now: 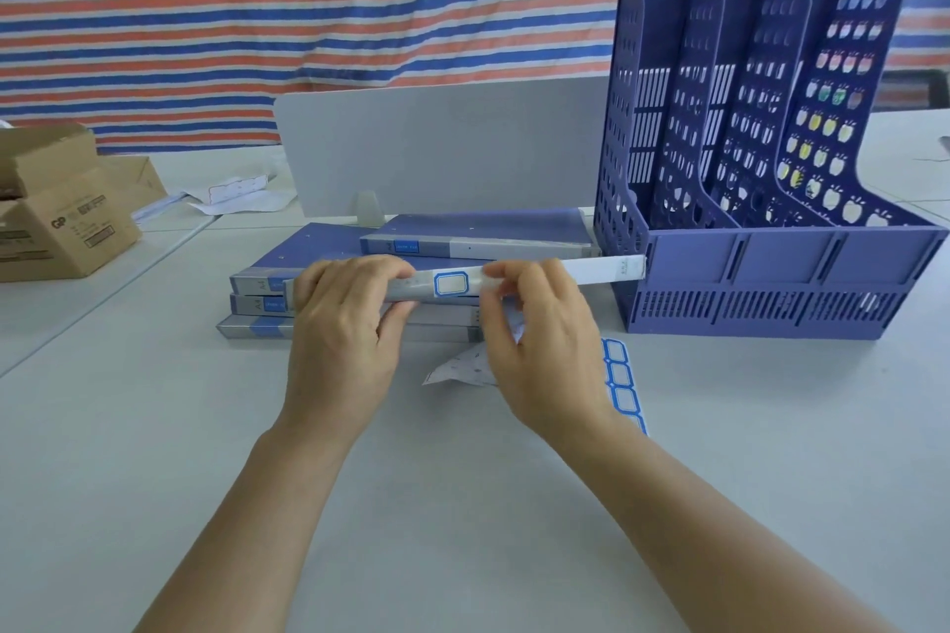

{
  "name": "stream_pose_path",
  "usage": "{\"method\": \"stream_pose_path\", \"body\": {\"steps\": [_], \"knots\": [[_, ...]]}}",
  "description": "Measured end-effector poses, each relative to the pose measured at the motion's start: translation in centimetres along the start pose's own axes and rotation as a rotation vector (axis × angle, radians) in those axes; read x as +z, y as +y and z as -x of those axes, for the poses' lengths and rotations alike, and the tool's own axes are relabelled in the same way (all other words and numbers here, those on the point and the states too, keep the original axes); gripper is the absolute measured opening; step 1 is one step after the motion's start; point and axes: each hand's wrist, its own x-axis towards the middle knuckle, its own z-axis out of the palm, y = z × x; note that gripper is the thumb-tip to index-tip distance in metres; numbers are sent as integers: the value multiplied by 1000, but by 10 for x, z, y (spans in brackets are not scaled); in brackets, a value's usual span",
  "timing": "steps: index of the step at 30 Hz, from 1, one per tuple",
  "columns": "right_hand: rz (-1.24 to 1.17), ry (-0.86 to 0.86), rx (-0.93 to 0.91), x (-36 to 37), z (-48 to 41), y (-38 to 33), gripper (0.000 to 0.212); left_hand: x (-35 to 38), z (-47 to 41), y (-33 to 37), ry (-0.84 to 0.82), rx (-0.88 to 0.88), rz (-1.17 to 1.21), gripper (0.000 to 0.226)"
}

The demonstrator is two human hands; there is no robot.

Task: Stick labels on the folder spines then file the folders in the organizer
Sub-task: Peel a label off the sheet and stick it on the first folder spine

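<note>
Holding the folder (591,271) on edge with its spine turned up toward me, I keep my left hand (344,339) clamped around its left end, fingers curled over the top and thumb underneath, so the spine stays steady while I work. The blue-bordered label (452,284) already sits on the spine between my 2 hands. My right hand (545,350) pinches the spine just beside the label's right edge, which I judge is to press that end down flat. Whether it also holds a scrap of paper I cannot tell.

A sheet of labels (622,386) lies on the table (462,504) just under my right wrist, close for the next peel, and a crumpled piece of backing paper (460,368) lies between my hands. Behind the held folder, the other folders (257,303) wait in a flat stack with spines facing me. The blue organizer (771,267) stands to the right, the held folder's far end nearly reaching its front corner; I see nothing filed in its slots yet. Next comes a firm rub along the label, then filing.
</note>
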Motion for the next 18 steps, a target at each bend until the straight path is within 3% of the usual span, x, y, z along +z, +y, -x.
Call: {"method": "stream_pose_path", "body": {"steps": [2, 6, 10, 14, 18], "knots": [[98, -27, -164, 4, 5, 2, 24, -2, 0, 3, 22, -60, -8, 30], [225, -132, -311, 3, 5, 3, 46, -4, -1, 4, 54, -92, -35, 30], [464, -249, -286, 3, 6, 3, 71, -2, -1, 5, 74, -123, -23, 28], [448, -214, -196, -1, 8, 1, 85, -2, -1, 3, 65, -157, -19, 30], [514, -325, -294, 3, 14, 7, 90, -2, -1, 3, 75, -134, -19, 29]]}}
